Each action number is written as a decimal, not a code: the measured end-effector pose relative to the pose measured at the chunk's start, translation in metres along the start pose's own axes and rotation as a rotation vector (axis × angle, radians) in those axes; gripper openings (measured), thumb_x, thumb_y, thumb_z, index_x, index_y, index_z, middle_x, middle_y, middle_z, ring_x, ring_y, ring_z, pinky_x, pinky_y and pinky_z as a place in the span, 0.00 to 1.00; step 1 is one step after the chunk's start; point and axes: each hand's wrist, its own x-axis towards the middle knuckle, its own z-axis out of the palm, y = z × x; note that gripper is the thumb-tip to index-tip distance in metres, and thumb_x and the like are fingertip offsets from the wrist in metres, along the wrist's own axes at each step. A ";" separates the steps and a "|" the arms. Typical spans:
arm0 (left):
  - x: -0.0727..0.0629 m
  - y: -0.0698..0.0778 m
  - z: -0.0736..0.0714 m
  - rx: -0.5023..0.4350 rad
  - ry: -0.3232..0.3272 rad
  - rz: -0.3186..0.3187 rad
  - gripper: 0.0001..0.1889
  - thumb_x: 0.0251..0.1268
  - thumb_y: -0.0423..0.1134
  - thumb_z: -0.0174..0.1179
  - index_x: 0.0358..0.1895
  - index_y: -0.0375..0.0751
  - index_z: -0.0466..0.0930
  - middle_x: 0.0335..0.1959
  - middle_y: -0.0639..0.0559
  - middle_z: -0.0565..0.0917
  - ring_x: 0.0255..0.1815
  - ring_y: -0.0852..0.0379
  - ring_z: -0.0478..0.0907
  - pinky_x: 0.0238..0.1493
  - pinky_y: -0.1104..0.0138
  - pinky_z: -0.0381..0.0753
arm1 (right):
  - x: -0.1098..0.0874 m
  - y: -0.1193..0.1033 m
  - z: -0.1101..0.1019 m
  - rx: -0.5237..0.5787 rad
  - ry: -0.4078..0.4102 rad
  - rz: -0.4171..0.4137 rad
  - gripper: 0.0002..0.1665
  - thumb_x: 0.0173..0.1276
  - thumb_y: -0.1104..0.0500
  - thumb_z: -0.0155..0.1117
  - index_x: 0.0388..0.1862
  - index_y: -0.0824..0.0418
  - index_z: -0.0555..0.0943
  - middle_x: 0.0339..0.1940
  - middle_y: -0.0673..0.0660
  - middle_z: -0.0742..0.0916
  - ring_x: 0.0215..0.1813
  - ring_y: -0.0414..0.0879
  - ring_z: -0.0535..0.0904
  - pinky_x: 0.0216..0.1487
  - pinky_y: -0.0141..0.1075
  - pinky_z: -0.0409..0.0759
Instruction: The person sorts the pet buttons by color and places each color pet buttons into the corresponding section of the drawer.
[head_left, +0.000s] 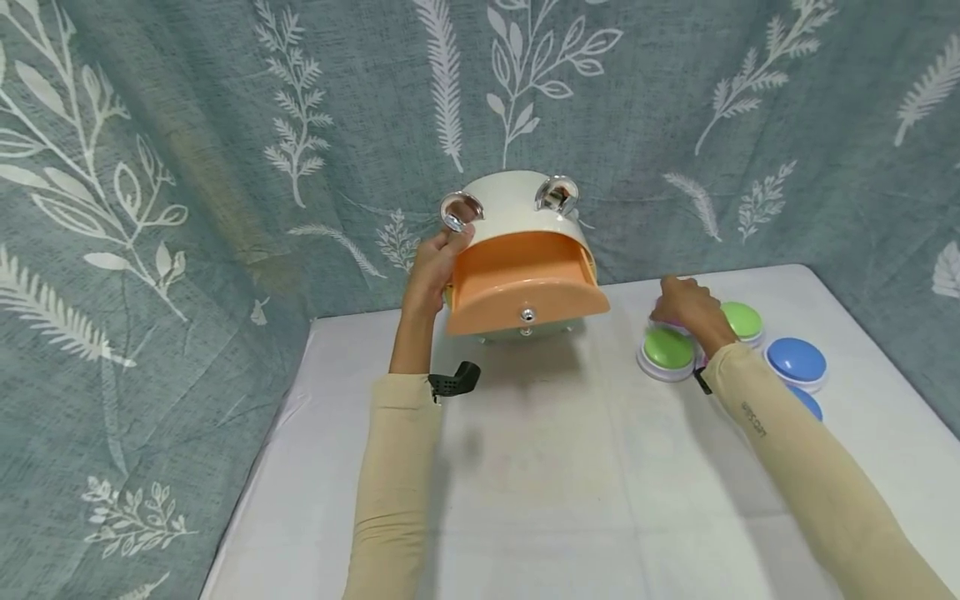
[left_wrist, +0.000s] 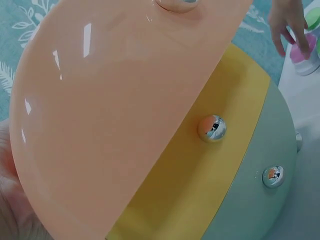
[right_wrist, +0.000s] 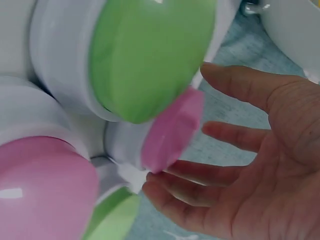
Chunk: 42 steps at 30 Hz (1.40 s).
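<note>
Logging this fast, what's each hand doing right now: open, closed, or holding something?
Left hand: holding the drawer cabinet by its side.
Right hand: open beside a pink-topped button; contact unclear.

Head high, facing forward-down; wrist views close-up; head, left share orange drawer (head_left: 525,287).

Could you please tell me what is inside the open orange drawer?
Inside the orange drawer, the head view shows only bare orange surfaces. Anything lying low behind its front panel is covered by it and cannot be seen.
</note>
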 end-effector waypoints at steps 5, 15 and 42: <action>0.000 -0.001 0.001 0.011 0.001 0.018 0.39 0.79 0.57 0.56 0.84 0.45 0.55 0.88 0.49 0.52 0.78 0.44 0.70 0.76 0.52 0.72 | 0.003 0.007 0.005 0.029 0.013 -0.001 0.32 0.69 0.61 0.60 0.68 0.77 0.69 0.60 0.82 0.74 0.61 0.76 0.72 0.60 0.67 0.77; -0.002 0.000 0.001 0.019 -0.011 0.024 0.40 0.78 0.58 0.56 0.85 0.47 0.54 0.89 0.51 0.49 0.81 0.45 0.66 0.76 0.53 0.72 | 0.008 0.014 0.011 0.115 0.063 -0.026 0.42 0.65 0.61 0.61 0.76 0.76 0.62 0.68 0.86 0.68 0.69 0.82 0.64 0.66 0.72 0.71; 0.001 -0.001 -0.003 0.023 0.004 -0.026 0.41 0.76 0.61 0.57 0.85 0.52 0.54 0.88 0.52 0.53 0.78 0.48 0.68 0.65 0.59 0.75 | -0.101 -0.088 -0.077 0.330 0.493 -0.403 0.37 0.66 0.50 0.70 0.72 0.60 0.78 0.59 0.70 0.86 0.51 0.60 0.81 0.43 0.42 0.81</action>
